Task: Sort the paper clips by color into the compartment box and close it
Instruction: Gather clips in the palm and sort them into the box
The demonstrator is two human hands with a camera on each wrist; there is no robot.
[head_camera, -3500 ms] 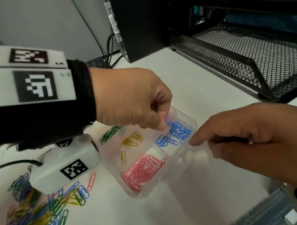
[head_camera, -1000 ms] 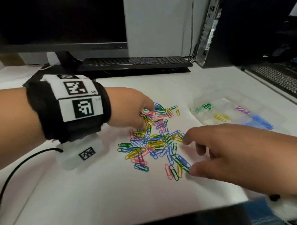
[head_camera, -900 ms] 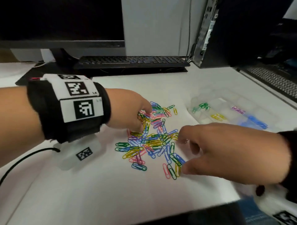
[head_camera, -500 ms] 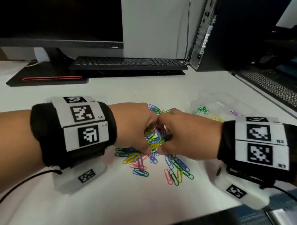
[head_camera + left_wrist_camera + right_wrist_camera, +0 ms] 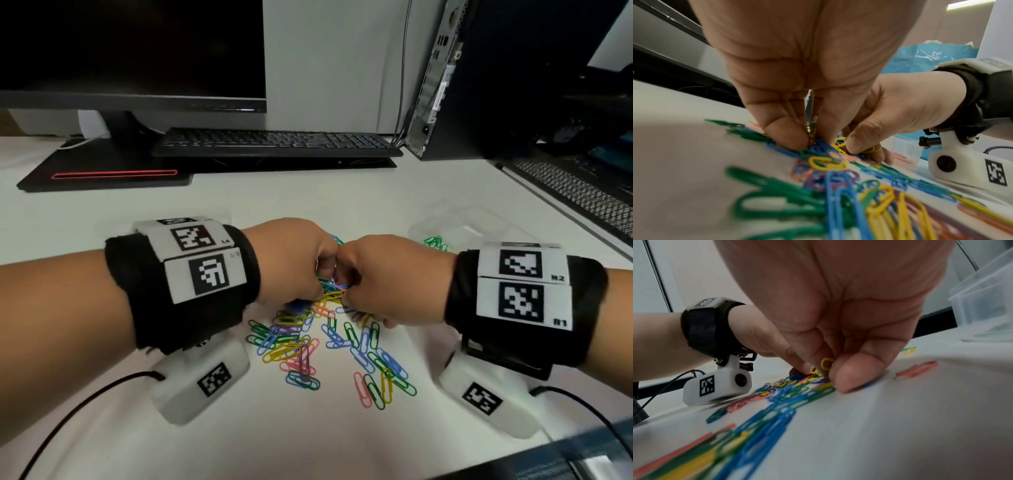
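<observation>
Centrally, tangled multicolored paper clips (image 5: pixel 329 346), both hands (image 5: pixel 291 260) (image 5: pixel 387 277) pinching into them.

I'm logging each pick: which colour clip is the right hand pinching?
A yellow clip, raised between the right hand's fingers; the others lie flat.

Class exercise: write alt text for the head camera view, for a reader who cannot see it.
Two hands, the left hand and right hand, meet knuckle to knuckle over a pile of mixed-colour paper clips on a white desk.

White desk (image 5: pixel 239 212): clip pile (image 5: pixel 329 349), box (image 5: pixel 479 219), kbd (image 5: pixel 274 142).
</observation>
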